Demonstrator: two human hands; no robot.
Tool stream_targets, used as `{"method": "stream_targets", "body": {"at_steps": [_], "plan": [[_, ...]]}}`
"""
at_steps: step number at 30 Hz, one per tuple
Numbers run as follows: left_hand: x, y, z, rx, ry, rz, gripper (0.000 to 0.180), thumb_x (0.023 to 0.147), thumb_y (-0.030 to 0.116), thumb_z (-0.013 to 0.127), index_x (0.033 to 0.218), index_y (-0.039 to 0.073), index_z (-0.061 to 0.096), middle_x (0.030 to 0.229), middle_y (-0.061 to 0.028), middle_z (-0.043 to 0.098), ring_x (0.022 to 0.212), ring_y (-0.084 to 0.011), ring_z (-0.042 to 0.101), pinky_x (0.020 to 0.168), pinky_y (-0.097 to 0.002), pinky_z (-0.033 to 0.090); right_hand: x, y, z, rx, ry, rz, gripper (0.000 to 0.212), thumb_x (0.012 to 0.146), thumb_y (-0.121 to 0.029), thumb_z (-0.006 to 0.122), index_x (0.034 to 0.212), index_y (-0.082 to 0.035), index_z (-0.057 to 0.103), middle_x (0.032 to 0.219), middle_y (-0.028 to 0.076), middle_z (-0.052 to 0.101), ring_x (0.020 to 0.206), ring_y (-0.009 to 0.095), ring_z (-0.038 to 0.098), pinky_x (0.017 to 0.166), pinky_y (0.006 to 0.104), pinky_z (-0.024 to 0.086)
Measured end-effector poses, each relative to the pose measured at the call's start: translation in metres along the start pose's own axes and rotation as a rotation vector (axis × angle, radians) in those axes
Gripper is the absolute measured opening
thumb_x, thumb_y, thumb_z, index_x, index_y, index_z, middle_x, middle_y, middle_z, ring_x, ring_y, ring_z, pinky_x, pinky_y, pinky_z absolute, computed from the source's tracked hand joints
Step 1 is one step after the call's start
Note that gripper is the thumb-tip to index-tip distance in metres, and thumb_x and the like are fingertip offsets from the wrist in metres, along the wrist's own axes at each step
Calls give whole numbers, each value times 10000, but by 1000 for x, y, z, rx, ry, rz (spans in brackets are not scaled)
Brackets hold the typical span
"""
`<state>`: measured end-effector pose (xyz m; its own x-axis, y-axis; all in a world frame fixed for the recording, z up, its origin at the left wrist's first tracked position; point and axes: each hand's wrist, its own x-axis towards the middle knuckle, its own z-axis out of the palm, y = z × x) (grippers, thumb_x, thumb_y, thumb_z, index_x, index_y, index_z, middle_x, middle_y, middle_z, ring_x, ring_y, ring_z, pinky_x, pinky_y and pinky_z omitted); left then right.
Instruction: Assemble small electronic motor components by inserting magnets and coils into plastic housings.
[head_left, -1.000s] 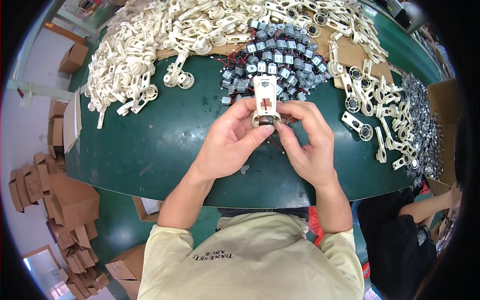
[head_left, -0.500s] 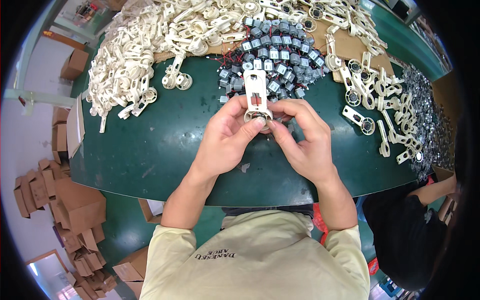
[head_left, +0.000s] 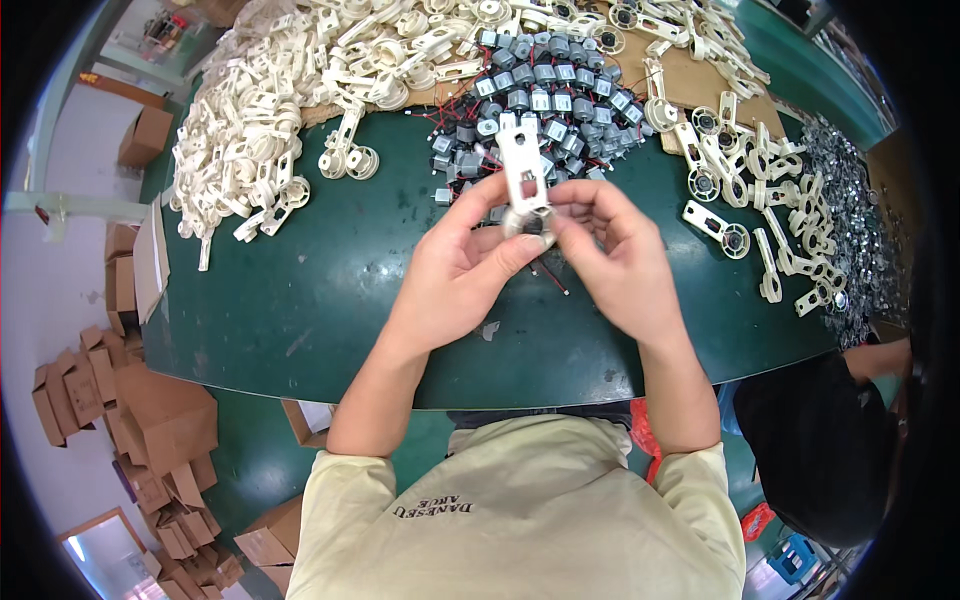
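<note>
A cream plastic housing (head_left: pixel 522 165) with a long slotted arm and a round end is held up over the near middle of the table. My left hand (head_left: pixel 462 262) is closed on its round end, thumb pressed against the lower edge. My right hand (head_left: pixel 612 255) has its fingers curled at the right side of the same end, thumb and fingertips touching it. A dark part sits in the round end, and a thin dark red lead (head_left: pixel 552 277) with a small pale tip hangs below it. Just beyond my hands lies a pile of small grey motors (head_left: pixel 562 100) with red wires.
Heaped cream housings (head_left: pixel 245 130) cover the far left of the green table (head_left: pixel 300 310). More housings with dark inserts (head_left: pixel 718 228) lie at the right, beside a mound of small shiny parts (head_left: pixel 850 210). Cardboard boxes (head_left: pixel 165 410) stack on the floor at left. Another person's dark clothing (head_left: pixel 815 440) shows at lower right.
The housing's arm has tilted slightly to the left and its round end has turned. A lead now hangs below it. My right hand has shifted slightly right.
</note>
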<state>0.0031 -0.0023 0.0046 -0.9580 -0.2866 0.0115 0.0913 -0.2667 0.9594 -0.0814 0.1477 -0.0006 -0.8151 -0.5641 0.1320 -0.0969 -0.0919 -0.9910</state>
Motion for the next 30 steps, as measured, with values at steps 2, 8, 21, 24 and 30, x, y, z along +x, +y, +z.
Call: {"method": "stream_targets", "body": {"at_steps": [2,8,21,24,30], "plan": [[8,6,-20,269,60,17,397,926,91,641,1291,-6,518,1022,-72,654,880,-110,613,779,-252,503,7,-1,-18,78,91,87,168,935,-53,582,1088,9,614,920,13,653,806,54,580,736,211,471],[38,-1,-133,1416,578,383,300,872,119,648,1160,35,625,1299,-188,530,1182,-378,508,1002,-450,407,23,-1,-111,-512,620,34,247,929,-162,619,1098,16,649,896,35,665,805,71,589,717,219,473],[27,10,-92,1420,565,186,390,797,211,766,1114,24,638,1184,-203,517,1073,-359,546,916,-416,455,-3,-7,-18,-837,-210,-136,130,805,-147,726,828,-34,666,737,103,624,695,300,627,643,396,497],[27,9,-94,1374,531,81,387,813,224,754,1129,32,640,1142,-186,529,1008,-350,576,862,-411,480,3,-1,-2,-733,-15,-140,188,795,-151,744,930,-48,662,788,90,611,708,288,619,640,390,497],[24,4,-95,1295,380,76,316,820,142,744,1097,26,645,1048,-144,534,788,-209,585,730,-334,508,5,13,18,-759,-63,-232,323,788,-163,762,1065,-64,628,893,92,589,758,280,622,644,389,506]]}}
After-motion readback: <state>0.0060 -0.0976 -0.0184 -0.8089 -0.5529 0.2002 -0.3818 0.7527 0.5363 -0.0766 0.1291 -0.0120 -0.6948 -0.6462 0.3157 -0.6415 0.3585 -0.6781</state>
